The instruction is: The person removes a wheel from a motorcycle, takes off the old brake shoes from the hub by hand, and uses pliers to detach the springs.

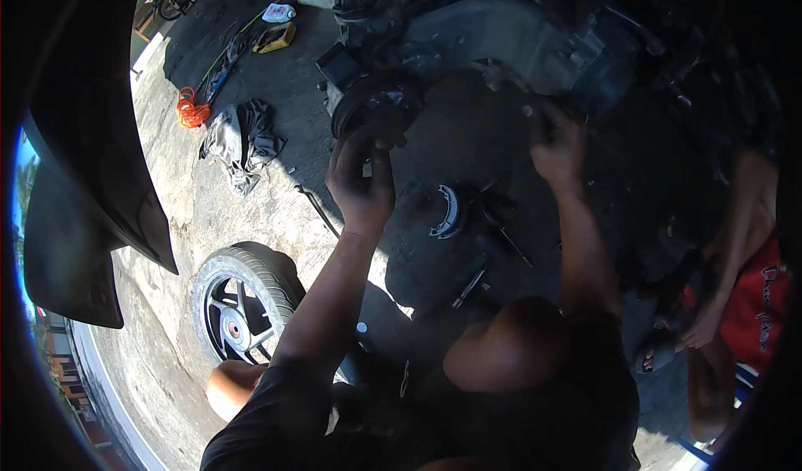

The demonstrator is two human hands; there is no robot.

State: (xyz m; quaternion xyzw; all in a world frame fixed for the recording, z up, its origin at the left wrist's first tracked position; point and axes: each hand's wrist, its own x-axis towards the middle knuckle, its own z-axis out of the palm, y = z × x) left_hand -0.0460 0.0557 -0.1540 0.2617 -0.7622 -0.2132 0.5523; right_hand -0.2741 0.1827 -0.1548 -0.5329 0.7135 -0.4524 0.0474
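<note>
My left hand (361,174) is raised against the lower rim of a dark round wheel hub (376,103) on a motorbike. Its fingers are curled, and deep shade hides what they grip. A small pale bit shows by the palm. Off to the right, my right hand (558,147) is held up under the bike's dark engine side (597,74). Those fingers are bent together; whatever they pinch is too dark to name. Below and between the hands, a curved brake shoe (448,212) lies on the ground.
Hand tools, including a screwdriver (471,286), lie near my knees. A removed wheel (238,316) rests at lower left. Beyond it are a crumpled cloth (238,149), an orange cord (192,108) and a yellow container (276,38). Another person's arm (728,258) is at the right.
</note>
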